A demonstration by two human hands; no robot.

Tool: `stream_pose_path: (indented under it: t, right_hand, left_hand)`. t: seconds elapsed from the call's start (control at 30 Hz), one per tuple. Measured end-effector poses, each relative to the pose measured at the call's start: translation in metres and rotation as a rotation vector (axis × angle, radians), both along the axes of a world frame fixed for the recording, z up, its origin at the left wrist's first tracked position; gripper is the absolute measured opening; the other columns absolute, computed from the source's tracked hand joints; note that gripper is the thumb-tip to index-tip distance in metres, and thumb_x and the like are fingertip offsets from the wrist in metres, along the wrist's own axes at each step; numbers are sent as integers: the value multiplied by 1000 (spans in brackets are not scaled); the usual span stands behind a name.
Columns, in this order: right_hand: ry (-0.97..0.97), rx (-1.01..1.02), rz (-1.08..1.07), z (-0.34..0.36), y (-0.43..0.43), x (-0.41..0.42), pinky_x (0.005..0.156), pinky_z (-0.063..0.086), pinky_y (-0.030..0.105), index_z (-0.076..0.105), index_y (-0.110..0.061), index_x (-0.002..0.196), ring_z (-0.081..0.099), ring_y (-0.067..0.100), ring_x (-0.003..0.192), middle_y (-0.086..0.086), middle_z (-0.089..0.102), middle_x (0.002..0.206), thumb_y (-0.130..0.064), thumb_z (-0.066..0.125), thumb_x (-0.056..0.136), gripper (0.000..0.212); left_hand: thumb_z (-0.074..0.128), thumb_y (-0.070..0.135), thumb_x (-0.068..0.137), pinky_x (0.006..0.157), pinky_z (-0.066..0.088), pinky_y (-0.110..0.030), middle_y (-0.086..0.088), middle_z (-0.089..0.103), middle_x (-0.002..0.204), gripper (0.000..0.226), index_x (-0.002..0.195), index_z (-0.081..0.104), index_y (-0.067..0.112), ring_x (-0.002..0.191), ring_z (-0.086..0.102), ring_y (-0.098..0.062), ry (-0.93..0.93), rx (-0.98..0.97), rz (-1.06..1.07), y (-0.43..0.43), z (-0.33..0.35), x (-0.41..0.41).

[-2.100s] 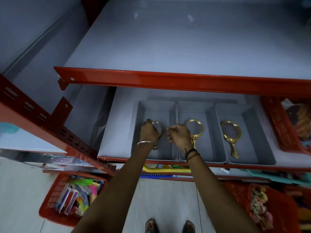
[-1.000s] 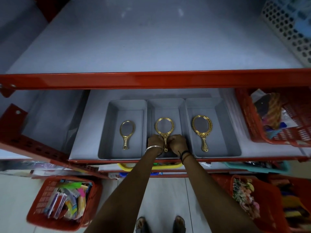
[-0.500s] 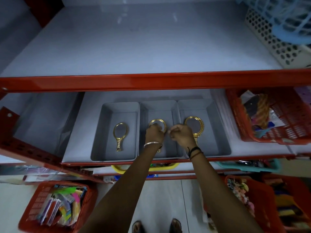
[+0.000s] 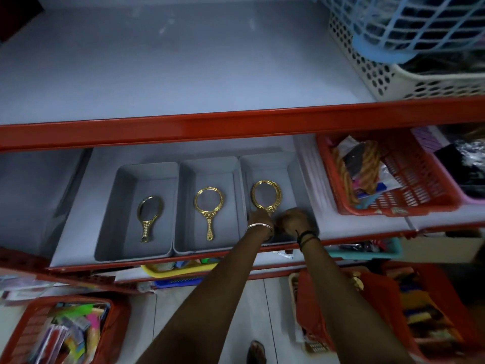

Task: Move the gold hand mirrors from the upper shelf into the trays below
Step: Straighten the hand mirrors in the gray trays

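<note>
Three grey trays stand side by side on the lower shelf: left tray (image 4: 115, 179), middle tray (image 4: 183, 169) and right tray (image 4: 295, 166). Each holds one gold hand mirror lying flat, handle toward me: the left mirror (image 4: 146, 229), the middle mirror (image 4: 209, 222) and the right mirror (image 4: 265, 194). My left hand (image 4: 258, 219) and my right hand (image 4: 294, 219) are both inside the right tray, fingers closed at that mirror's handle, which they hide. The grey upper shelf (image 4: 183, 61) has no mirror on it.
A red shelf beam (image 4: 236, 122) crosses in front of the upper shelf. A white perforated basket (image 4: 367, 72) and a blue basket (image 4: 420, 24) sit at the upper right. A red basket (image 4: 409, 179) stands right of the trays. More red baskets (image 4: 65, 332) stand on the floor.
Both hands have moved from the middle tray's mirror to the right tray's mirror. The middle mirror now lies free in its tray. The view has shifted right.
</note>
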State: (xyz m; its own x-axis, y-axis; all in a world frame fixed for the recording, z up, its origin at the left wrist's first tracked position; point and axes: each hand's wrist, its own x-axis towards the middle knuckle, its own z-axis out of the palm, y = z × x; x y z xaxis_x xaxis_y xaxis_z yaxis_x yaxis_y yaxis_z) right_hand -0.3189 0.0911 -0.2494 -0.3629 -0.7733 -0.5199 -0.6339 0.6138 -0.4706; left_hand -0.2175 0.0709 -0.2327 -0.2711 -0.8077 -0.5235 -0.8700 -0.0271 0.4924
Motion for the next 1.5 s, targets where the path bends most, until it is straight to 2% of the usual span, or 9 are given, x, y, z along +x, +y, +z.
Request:
stream_pose_path:
  t: [0.1, 0.2, 0.3, 0.5, 0.8, 1.2, 1.3, 1.4, 1.5]
  right_hand:
    - [-144, -10, -101, -10, -2, -2, 97, 49, 36, 68, 1, 111, 61, 33, 112, 19, 67, 118, -11, 57, 87, 29]
    - [-246, -92, -185, -13, -1, -4, 90, 56, 43, 74, 7, 94, 69, 35, 95, 23, 73, 100, -1, 60, 82, 20]
    - [-277, -120, -214, -14, 0, -5, 88, 57, 43, 74, 8, 90, 70, 35, 92, 24, 74, 95, 2, 59, 82, 18]
    - [-255, -144, -170, -15, 1, -6, 93, 55, 40, 74, 6, 93, 69, 32, 97, 22, 74, 99, 3, 57, 85, 19]
    - [-266, -174, -200, -13, 2, -4, 87, 58, 38, 75, 6, 91, 70, 33, 92, 23, 74, 95, 6, 55, 86, 21]
    - [-195, -156, -108, -13, 2, -3, 90, 56, 36, 74, 4, 97, 69, 31, 95, 21, 74, 99, 1, 57, 87, 20]
    - [-197, -157, -123, -7, 3, -3, 87, 58, 40, 75, 4, 93, 70, 32, 92, 21, 75, 96, 0, 62, 82, 17]
    - [-118, -181, -109, 8, 8, -4, 79, 60, 37, 76, 3, 81, 70, 31, 84, 18, 75, 84, -8, 63, 79, 17]
    - [-41, -367, -98, 36, 21, 0, 77, 58, 35, 75, -6, 79, 69, 28, 82, 14, 74, 85, -14, 61, 81, 16]
  left_hand:
    - [58, 5, 90, 97, 48, -32, -19, 62, 127, 29, 117, 60, -6, 118, 59, -30, -55, -25, 12, -1, -6, -3]
    - [49, 7, 95, 97, 48, -32, -19, 62, 126, 27, 115, 62, -4, 118, 59, -29, -75, -65, 7, -1, -7, -5]
    - [50, 7, 94, 94, 50, -33, -18, 65, 123, 26, 112, 64, -4, 114, 62, -29, -78, -92, -5, 0, -6, -6]
    - [54, 6, 91, 98, 48, -34, -16, 67, 120, 25, 112, 67, 0, 112, 62, -29, -67, -112, -17, 0, -10, -6]
    - [56, 3, 91, 100, 50, -33, -15, 66, 123, 27, 116, 65, -1, 113, 63, -27, -48, -89, 43, -1, -10, -8]
    - [58, 0, 88, 95, 49, -31, -18, 65, 123, 26, 112, 65, -5, 115, 61, -29, 2, -55, 77, 3, 2, -4]
    - [50, -1, 92, 97, 47, -35, -23, 63, 123, 27, 113, 62, -10, 116, 59, -34, 58, -114, 123, 8, 14, -2]
    - [52, -4, 88, 98, 48, -37, -26, 62, 122, 30, 117, 59, -10, 114, 59, -37, 141, -207, 155, 14, 29, 6]
    - [49, -9, 85, 102, 46, -35, -23, 62, 125, 38, 122, 59, -4, 118, 59, -34, 246, -352, 148, 21, 50, 21]
